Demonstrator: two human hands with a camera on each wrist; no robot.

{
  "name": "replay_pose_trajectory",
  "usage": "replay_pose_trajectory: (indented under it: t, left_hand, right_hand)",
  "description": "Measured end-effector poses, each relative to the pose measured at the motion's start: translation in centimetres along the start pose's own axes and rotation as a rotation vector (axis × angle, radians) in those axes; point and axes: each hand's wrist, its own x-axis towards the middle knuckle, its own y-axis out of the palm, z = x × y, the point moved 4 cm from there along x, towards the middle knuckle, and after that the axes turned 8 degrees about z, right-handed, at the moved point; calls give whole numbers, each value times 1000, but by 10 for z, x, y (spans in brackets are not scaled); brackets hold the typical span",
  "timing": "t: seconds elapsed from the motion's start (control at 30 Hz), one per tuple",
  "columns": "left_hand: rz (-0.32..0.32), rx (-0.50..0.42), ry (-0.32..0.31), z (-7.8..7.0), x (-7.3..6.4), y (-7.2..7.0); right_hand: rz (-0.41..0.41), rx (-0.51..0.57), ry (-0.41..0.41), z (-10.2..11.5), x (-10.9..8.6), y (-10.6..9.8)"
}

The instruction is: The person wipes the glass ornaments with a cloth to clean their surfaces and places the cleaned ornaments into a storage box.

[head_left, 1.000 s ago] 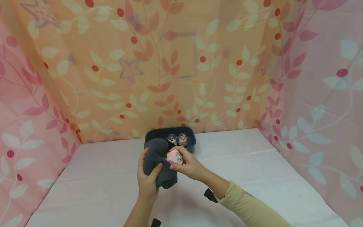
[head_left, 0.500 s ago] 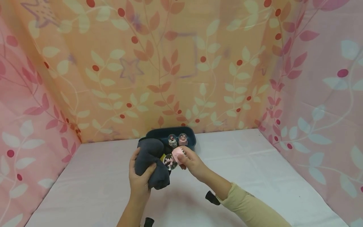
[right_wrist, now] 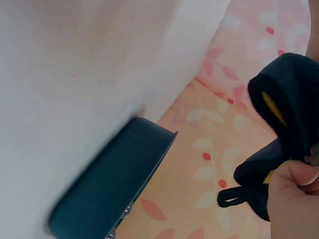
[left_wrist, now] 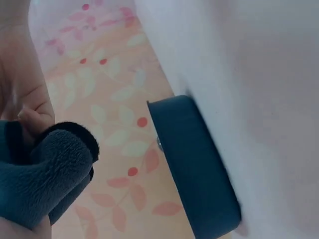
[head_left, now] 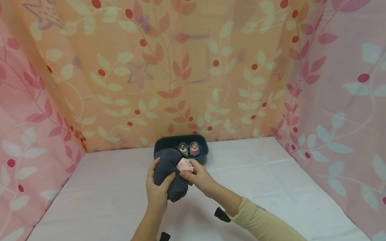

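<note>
A dark grey plush cloth (head_left: 166, 167) with a black edge hangs folded in my left hand (head_left: 157, 190), which grips it from the left with the thumb over its front. In the right wrist view, yellow shows inside the fold of the cloth (right_wrist: 294, 94), and a hanging loop sticks out. My right hand (head_left: 202, 177) pinches the pink base of a small snow globe (head_left: 184, 165). Its clear ball is hidden, with the base right against the cloth. The left wrist view shows the bunched cloth (left_wrist: 50, 169) below part of my left hand.
Behind the hands, a dark blue tub (head_left: 203, 140) stands on the white-covered table (head_left: 256, 174). It holds two little snow globes, one with a black-and-red figure (head_left: 183, 149) and one pink (head_left: 194, 149). Patterned curtains (head_left: 193, 67) enclose the back and sides.
The cloth swung left, exposing the globe's clear ball, then came back right over it. The snow globe turned in my right hand, so its pink base now faces up beside the cloth.
</note>
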Motion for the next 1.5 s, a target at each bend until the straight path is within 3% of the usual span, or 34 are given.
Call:
replay_pose_trajectory:
  t: [0.13, 0.27, 0.5, 0.67, 0.77, 0.97, 1.17, 1.3, 1.5]
  left_hand:
    - [-81, -45, 59, 1, 0, -3]
    - [-133, -67, 57, 0, 0, -7]
    - [-93, -126, 32, -8, 2, -11]
    - [-79, -129, 10, -8, 1, -11]
    - [-66, -125, -6, -5, 1, -11]
    - [-33, -106, -20, 0, 0, -10]
    - [2, -77, -17, -1, 0, -10]
    - [8, -61, -31, -2, 0, -10]
    - [13, -1, -10, -2, 0, -9]
  right_hand:
    - [-18, 27, 23, -4, 1, 0]
    - [-84, 23, 38, -7, 1, -3]
    - [-163, 222, 42, -6, 2, -11]
    - [-247, 228, 121, -2, 1, -17]
    - [-216, 238, 146, 2, -1, -17]
    - [-68, 237, 141, 9, -3, -16]
    - [-59, 194, 114, 8, -4, -19]
    - [-10, 159, 79, 8, -3, -18]
    - [23, 173, 92, 6, -2, -19]
